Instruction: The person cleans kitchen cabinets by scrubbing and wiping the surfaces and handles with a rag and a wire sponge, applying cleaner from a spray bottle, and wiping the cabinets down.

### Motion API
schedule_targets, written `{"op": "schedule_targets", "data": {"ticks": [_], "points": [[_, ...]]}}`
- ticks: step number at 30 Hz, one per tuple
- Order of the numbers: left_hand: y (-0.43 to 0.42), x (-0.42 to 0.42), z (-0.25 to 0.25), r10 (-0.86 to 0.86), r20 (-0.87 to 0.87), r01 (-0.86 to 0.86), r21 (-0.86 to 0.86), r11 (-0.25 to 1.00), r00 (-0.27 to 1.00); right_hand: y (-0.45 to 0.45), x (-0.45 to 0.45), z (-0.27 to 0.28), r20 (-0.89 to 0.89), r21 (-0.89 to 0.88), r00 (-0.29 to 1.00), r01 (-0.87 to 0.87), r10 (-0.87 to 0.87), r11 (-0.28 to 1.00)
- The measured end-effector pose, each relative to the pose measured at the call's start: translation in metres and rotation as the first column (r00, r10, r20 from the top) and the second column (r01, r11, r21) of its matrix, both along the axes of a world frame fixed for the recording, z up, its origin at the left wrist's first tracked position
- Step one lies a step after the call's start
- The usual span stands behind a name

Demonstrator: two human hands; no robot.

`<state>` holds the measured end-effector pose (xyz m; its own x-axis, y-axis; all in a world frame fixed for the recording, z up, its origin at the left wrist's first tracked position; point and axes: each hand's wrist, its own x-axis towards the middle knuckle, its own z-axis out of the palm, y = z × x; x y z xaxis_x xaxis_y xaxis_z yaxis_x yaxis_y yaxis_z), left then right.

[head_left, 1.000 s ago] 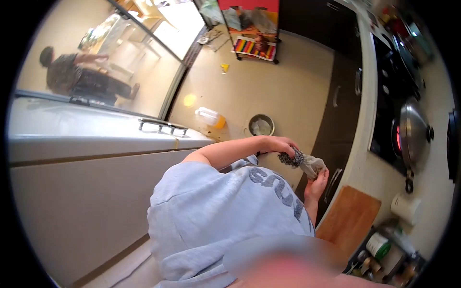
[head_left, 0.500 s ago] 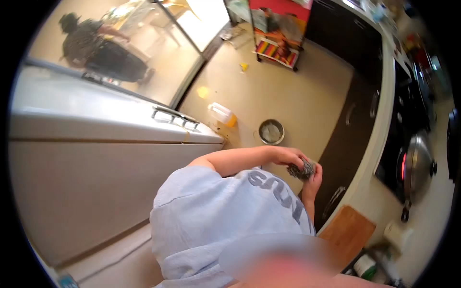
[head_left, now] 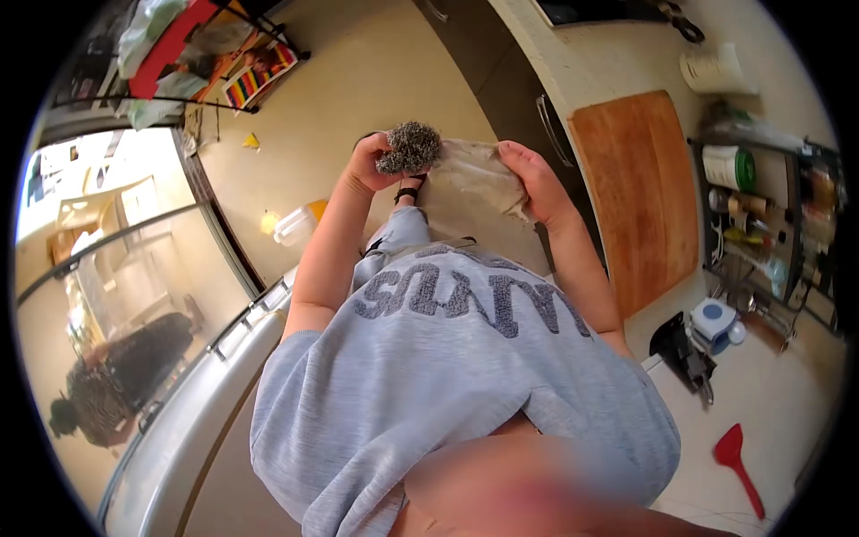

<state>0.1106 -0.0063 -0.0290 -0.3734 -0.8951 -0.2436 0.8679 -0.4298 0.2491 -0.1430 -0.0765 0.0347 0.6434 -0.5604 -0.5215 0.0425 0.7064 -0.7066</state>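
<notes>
My left hand (head_left: 369, 159) is closed around a grey steel wool scourer (head_left: 410, 149), held out in front of my body. My right hand (head_left: 535, 179) grips the edge of a thin, pale, damp-looking cloth (head_left: 479, 170). The cloth is stretched between the two hands, its left end beside the scourer. Whether the left fingers also pinch the cloth is hidden behind the scourer.
A wooden cutting board (head_left: 637, 201) lies on the counter at the right, near a bottle rack (head_left: 747, 215) and a red spatula (head_left: 735, 461). A plastic jug (head_left: 297, 224) is on the floor. A trolley (head_left: 255, 76) stands at the far left. A person (head_left: 125, 376) is behind the glass.
My view has swung right. Both hands, earlier together at the scourer, have moved apart, with the cloth now spread between them. The metal pot on the floor has gone out of sight.
</notes>
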Motion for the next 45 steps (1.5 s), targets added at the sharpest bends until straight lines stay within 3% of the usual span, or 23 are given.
{"op": "schedule_targets", "data": {"ticks": [4,7,8,10,12,14,16,18,20,22,24,25,26,27,29,31,34,37,41,45], "points": [[-0.027,-0.018,0.003,-0.145,0.014,0.145,-0.013,0.989,0.989,0.004,-0.046,-0.008,-0.318,-0.303,0.943,-0.197,0.096,0.932],[-0.035,-0.039,0.022,-0.201,0.286,0.198,0.040,0.979,0.937,-0.002,-0.072,-0.014,-0.630,-0.173,0.707,-0.531,0.321,0.830],[-0.038,-0.047,0.026,-0.214,0.296,0.214,0.032,0.976,0.931,0.002,-0.081,-0.025,-0.625,-0.268,0.742,-0.497,0.244,0.825],[-0.043,-0.063,0.031,-0.240,0.315,0.245,0.023,0.969,0.918,0.015,-0.093,-0.040,-0.595,-0.447,0.799,-0.421,0.090,0.789],[-0.050,-0.065,0.022,-0.256,0.282,0.255,0.043,0.966,0.925,0.022,-0.107,-0.026,-0.343,-0.291,0.938,-0.152,0.046,0.945],[-0.055,-0.073,0.019,-0.276,0.267,0.254,0.116,0.960,0.923,0.037,-0.114,-0.016,-0.117,-0.129,0.985,0.113,-0.129,0.985],[-0.058,-0.089,0.010,-0.357,0.223,0.347,0.081,0.934,0.907,0.053,-0.119,-0.020,0.053,-0.002,0.928,0.370,-0.370,0.929],[-0.059,-0.110,0.010,-0.422,0.225,0.407,0.113,0.906,0.878,0.067,-0.130,-0.039,0.060,0.185,0.816,0.557,-0.575,0.810],[-0.050,-0.147,0.015,-0.452,0.275,0.410,0.200,0.890,0.848,0.080,-0.142,-0.054,0.089,0.352,0.671,0.670,-0.736,0.653],[-0.043,-0.165,0.003,-0.553,0.380,0.492,0.252,0.833,0.742,0.097,-0.156,-0.062,0.136,0.510,0.511,0.698,-0.848,0.503],[-0.037,-0.172,-0.010,-0.576,0.477,0.509,0.276,0.815,0.664,0.116,-0.177,-0.089,0.031,0.462,0.425,0.797,-0.905,0.390],[-0.035,-0.173,-0.007,-0.568,0.430,0.485,0.296,0.823,0.701,0.123,-0.187,-0.103,-0.020,0.434,0.381,0.836,-0.925,0.335],[-0.034,-0.170,-0.004,-0.570,0.422,0.481,0.307,0.822,0.705,0.128,-0.195,-0.114,-0.073,0.166,0.452,0.885,-0.889,0.436],[-0.035,-0.166,-0.002,-0.570,0.415,0.475,0.316,0.821,0.709,0.130,-0.202,-0.125,-0.142,-0.110,0.503,0.848,-0.853,0.518],[-0.033,-0.156,-0.004,-0.551,0.419,0.456,0.311,0.834,0.721,0.125,-0.204,-0.153,-0.301,-0.448,0.540,0.648,-0.786,0.616],[-0.032,-0.142,-0.013,-0.511,0.443,0.428,0.279,0.859,0.737,0.089,-0.201,-0.186,-0.455,-0.572,0.522,0.449,-0.721,0.687],[-0.024,-0.119,-0.005,-0.428,0.546,0.318,0.289,0.903,0.720,0.031,-0.181,-0.218,-0.518,-0.814,0.445,0.005,-0.730,0.581],[-0.014,-0.089,-0.002,-0.347,0.570,0.175,0.335,0.926,0.745,-0.012,-0.160,-0.235,-0.628,-0.759,0.247,-0.405,-0.738,0.510],[0.004,-0.040,-0.027,-0.277,0.592,0.071,0.347,0.935,0.757,-0.027,-0.138,-0.237,-0.633,-0.683,0.130,-0.559,-0.763,0.471],[0.006,-0.028,-0.045,-0.243,0.523,0.003,0.418,0.909,0.817,-0.036,-0.116,-0.218,-0.669,-0.669,0.090,-0.506,-0.737,0.545]]}}
